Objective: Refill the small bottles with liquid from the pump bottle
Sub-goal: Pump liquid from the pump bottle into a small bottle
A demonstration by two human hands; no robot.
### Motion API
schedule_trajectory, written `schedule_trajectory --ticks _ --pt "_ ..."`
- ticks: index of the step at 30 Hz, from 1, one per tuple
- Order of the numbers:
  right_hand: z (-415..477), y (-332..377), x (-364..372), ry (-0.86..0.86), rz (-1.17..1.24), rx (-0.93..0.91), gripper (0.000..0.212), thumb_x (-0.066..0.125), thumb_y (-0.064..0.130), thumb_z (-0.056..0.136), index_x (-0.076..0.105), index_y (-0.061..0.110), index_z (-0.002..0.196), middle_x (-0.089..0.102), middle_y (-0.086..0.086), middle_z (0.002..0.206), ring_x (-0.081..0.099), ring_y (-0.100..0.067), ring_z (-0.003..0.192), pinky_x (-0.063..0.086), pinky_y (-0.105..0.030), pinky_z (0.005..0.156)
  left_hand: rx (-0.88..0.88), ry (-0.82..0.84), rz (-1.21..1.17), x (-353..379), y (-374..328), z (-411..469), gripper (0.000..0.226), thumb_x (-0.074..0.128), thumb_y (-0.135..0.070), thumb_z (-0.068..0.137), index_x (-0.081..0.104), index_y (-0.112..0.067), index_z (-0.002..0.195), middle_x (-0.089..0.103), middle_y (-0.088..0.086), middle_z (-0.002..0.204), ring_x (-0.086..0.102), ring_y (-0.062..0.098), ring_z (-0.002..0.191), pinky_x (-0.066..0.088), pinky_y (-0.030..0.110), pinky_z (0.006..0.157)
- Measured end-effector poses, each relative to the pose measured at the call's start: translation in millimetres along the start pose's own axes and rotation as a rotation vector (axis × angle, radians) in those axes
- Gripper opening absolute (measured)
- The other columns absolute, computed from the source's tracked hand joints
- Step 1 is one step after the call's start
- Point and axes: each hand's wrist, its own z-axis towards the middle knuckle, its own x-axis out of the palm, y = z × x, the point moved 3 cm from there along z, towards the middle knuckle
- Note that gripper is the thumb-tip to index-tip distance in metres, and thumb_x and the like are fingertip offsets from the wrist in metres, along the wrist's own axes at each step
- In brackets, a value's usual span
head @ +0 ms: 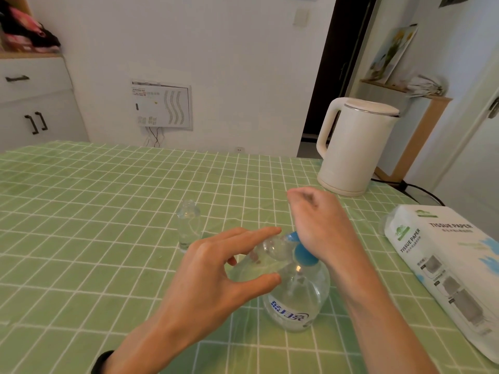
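The pump bottle (294,300) stands upright on the desk (108,211), which is covered with a green checked cloth. The bottle is clear, with blue lettering on its front and a blue pump head (299,253), and it serves as the reference for everything else here.

Behind the pump bottle and to its right, a white kettle (353,147) sits near the far edge of the desk with its handle turned left. Directly right of the pump bottle and well apart from it, a pack of tissue paper (445,265) lies flat by the right edge of the desk.

The right hand (321,225) is just above the pump bottle, the heel of the palm resting on the blue pump head. Its grip is loose: the fingers curl lightly away from the camera and hold nothing.

The left hand (210,273) comes in from the left of the pump bottle. Its grip is narrow, holding a small bottle (272,248) between the thumb below and the fingers above. This clear bottle is tilted, with one end close against the spout of the pump head; I cannot tell whether they touch.

A second small bottle (189,228), clear and uncapped, stands upright on the desk behind and to the left of the pump bottle, beyond the left hand and apart from it.
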Motion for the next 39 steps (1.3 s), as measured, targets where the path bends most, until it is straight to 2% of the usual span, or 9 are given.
schedule_trajectory --ticks 9,12,16,21,27,31,34,37,39 --pt "2.3 -0.5 -1.5 0.004 0.029 0.023 0.028 0.048 0.034 0.107 0.068 0.033 0.127 0.058 0.029 0.081 0.053 0.012 0.068 0.033 -0.013 0.061 -0.004 0.008 -0.018 1.7 3.5 2.0 0.060 0.080 -0.051 0.078 0.066 -0.047 0.135 0.073 -0.029 0.103 0.069 0.004 0.096 0.048 0.013 0.075" --pt "0.5 -0.7 0.7 0.043 0.020 0.033 0.032 0.046 0.033 0.109 0.068 0.028 0.133 0.068 0.022 0.106 0.056 0.008 0.083 0.037 -0.017 0.074 -0.008 0.013 -0.005 1.2 4.3 0.8 0.059 0.079 -0.053 0.078 0.065 -0.049 0.135 0.073 -0.030 0.103 0.069 0.004 0.096 0.049 0.015 0.075" --pt "-1.7 -0.6 0.2 0.034 0.024 0.026 0.030 0.046 0.036 0.108 0.066 0.033 0.130 0.057 0.023 0.078 0.055 0.010 0.061 0.030 -0.011 0.059 -0.006 0.003 0.001 0.2 1.3 -0.7 0.059 0.077 -0.054 0.077 0.065 -0.050 0.135 0.073 -0.030 0.103 0.068 0.001 0.095 0.049 0.013 0.076" --pt "-0.9 2.0 -1.8 -0.002 0.008 -0.033 0.020 0.047 0.039 0.107 0.064 0.040 0.116 0.065 0.023 0.080 0.051 0.005 0.062 0.037 -0.020 0.069 -0.001 -0.008 -0.005 -1.1 0.2 0.5 0.060 0.077 -0.055 0.077 0.065 -0.049 0.135 0.074 -0.030 0.105 0.069 0.003 0.096 0.049 0.014 0.076" --pt "1.5 1.6 -2.1 -0.002 -0.003 -0.008 0.026 0.046 0.037 0.107 0.068 0.036 0.123 0.060 0.018 0.070 0.054 0.006 0.057 0.034 -0.016 0.059 -0.002 -0.002 -0.015 0.2 2.0 3.2 0.060 0.081 -0.051 0.077 0.066 -0.047 0.135 0.074 -0.030 0.104 0.069 0.005 0.095 0.048 0.012 0.075" --pt "-0.3 0.1 1.8 0.039 0.001 0.032 0.031 0.046 0.033 0.109 0.067 0.030 0.130 0.066 0.019 0.087 0.053 0.018 0.059 0.030 -0.010 0.059 -0.011 -0.002 -0.011 0.9 4.7 0.8 0.058 0.081 -0.049 0.077 0.067 -0.047 0.134 0.073 -0.030 0.102 0.068 0.001 0.095 0.048 0.013 0.075" --pt "-2.2 1.0 0.9 0.022 0.003 0.019 0.030 0.046 0.035 0.109 0.067 0.030 0.130 0.065 0.024 0.087 0.051 0.025 0.066 0.032 -0.008 0.052 -0.013 0.000 -0.012 1.5 2.5 -0.7 0.059 0.078 -0.053 0.077 0.066 -0.049 0.134 0.073 -0.029 0.104 0.068 0.004 0.095 0.050 0.015 0.075" --pt "-1.6 2.2 -0.5 0.008 0.031 -0.003 0.028 0.048 0.037 0.108 0.067 0.031 0.129 0.060 0.023 0.076 0.059 0.016 0.060 0.032 -0.013 0.060 -0.006 -0.008 -0.023 0.7 1.5 -0.2 0.059 0.078 -0.052 0.077 0.066 -0.048 0.135 0.074 -0.029 0.105 0.068 0.005 0.094 0.050 0.017 0.075" --pt "-1.4 2.8 -1.3 -0.005 0.031 -0.025 0.025 0.049 0.039 0.107 0.067 0.034 0.124 0.056 0.021 0.070 0.054 0.006 0.059 0.034 -0.016 0.062 -0.004 -0.010 -0.020 0.0 1.0 -0.1 0.059 0.078 -0.052 0.078 0.066 -0.048 0.135 0.074 -0.028 0.105 0.069 0.005 0.095 0.050 0.016 0.075"
